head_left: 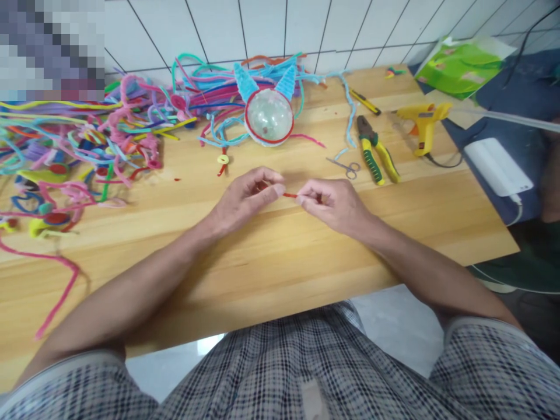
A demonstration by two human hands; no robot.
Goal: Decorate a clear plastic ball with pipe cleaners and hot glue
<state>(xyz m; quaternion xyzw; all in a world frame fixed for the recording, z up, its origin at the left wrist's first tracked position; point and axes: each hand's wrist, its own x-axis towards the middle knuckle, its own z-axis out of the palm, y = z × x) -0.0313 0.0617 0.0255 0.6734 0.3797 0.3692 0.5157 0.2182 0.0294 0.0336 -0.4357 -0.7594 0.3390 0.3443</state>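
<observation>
A short red pipe cleaner (290, 195) spans the small gap between my two hands, above the wooden table. My left hand (249, 198) pinches one end between thumb and fingers. The other end is gripped by the fingertips of my right hand (335, 201); part of it is hidden in the fingers. Beyond them stands a clear round dome (269, 115) with a red rim and two blue fuzzy ears (286, 83). Left of the dome lies a small red piece with a yellow ring (223, 160).
Many coloured pipe cleaners (144, 125) are heaped at the left and back. To the right lie small scissors (350, 170), pliers (377, 151), a utility knife (364, 101), a yellow glue gun (422, 125) and a white power bank (497, 166). A tiled wall (306, 29) stands behind.
</observation>
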